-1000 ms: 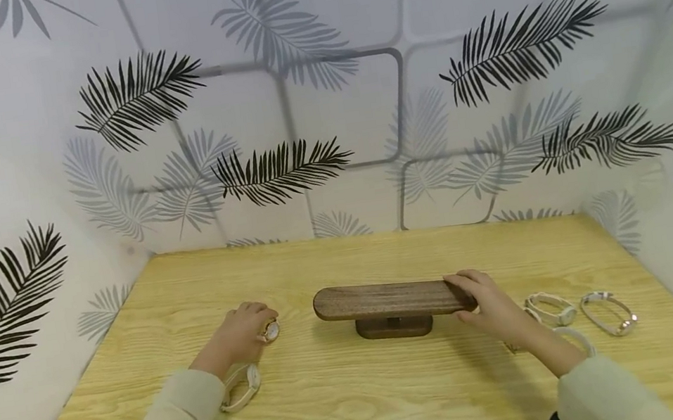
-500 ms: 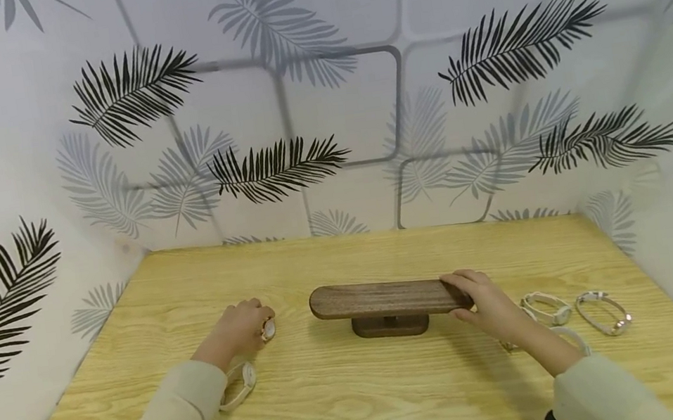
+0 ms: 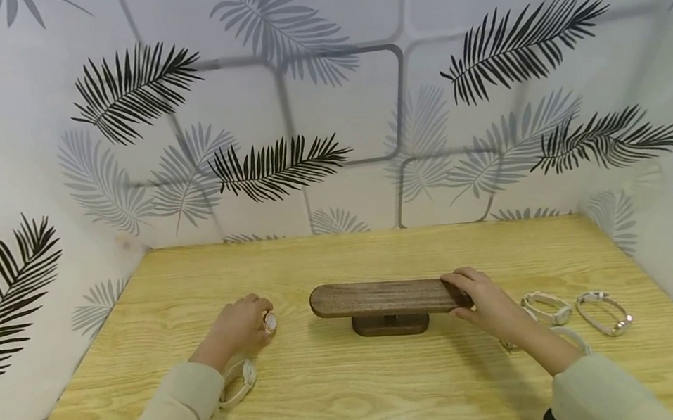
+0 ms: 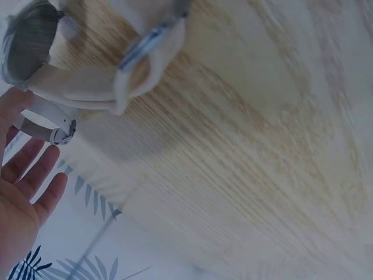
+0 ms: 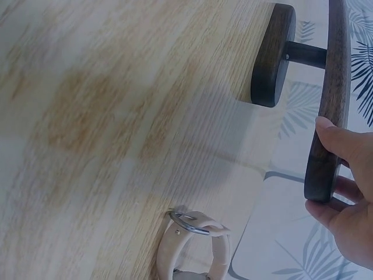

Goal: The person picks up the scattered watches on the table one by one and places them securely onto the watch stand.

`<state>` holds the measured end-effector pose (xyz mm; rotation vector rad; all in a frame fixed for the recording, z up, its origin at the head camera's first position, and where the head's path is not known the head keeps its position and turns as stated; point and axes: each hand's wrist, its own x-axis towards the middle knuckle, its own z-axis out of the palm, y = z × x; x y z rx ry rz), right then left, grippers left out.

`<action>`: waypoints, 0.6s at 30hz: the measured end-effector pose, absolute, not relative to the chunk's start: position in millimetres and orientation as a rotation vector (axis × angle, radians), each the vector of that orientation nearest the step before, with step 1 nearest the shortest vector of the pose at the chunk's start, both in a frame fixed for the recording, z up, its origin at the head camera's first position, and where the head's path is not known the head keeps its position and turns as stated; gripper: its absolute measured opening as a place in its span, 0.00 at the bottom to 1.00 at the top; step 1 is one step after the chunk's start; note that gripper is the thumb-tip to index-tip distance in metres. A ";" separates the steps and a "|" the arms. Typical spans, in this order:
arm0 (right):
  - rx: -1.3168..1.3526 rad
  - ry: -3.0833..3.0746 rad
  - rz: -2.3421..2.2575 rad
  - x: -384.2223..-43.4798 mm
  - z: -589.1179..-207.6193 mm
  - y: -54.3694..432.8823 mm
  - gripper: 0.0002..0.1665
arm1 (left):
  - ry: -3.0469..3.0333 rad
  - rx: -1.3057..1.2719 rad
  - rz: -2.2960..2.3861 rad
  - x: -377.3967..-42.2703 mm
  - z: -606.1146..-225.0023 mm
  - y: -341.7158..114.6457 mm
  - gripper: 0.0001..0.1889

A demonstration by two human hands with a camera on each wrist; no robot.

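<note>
My left hand (image 3: 237, 329) pinches a small wristwatch (image 3: 270, 322) with a pale round face, left of the stand. In the left wrist view its pale strap (image 4: 49, 119) lies at the thumb and index finger, and the other fingers stick out loosely. A second wristwatch (image 3: 238, 382) with a cream strap stands on its side just below that wrist. In the middle is a dark wooden watch stand (image 3: 380, 298), a long rounded bar on a short post and oval base. Its right end is gripped by my right hand (image 3: 486, 304), thumb on one face and fingers on the other (image 5: 349, 192).
Several watches lie on the right, among them a cream-strapped watch (image 3: 550, 309) and a thin-banded watch (image 3: 605, 313); my right forearm partly covers others. The wood-grain table (image 3: 337, 408) ends at a leaf-patterned backdrop (image 3: 342, 110) behind and at the sides.
The watch in my left hand has tilted and risen slightly, its face turning more toward the view. My right hand keeps its grip on the stand, which stays in place.
</note>
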<state>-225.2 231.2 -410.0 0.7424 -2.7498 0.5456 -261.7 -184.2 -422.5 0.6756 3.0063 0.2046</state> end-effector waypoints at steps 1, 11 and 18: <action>0.743 -2.750 0.546 -224.8 -409.4 230.8 0.33 | 3.017 0.664 0.273 -261.7 -422.6 -184.0 0.24; 0.737 -2.757 0.531 -222.2 -402.2 228.7 0.32 | 2.891 0.525 1.098 -261.9 -417.1 -169.3 0.25; 0.754 -2.731 0.449 -223.7 -408.1 228.4 0.32 | 2.778 0.534 1.334 -259.1 -418.5 -154.9 0.26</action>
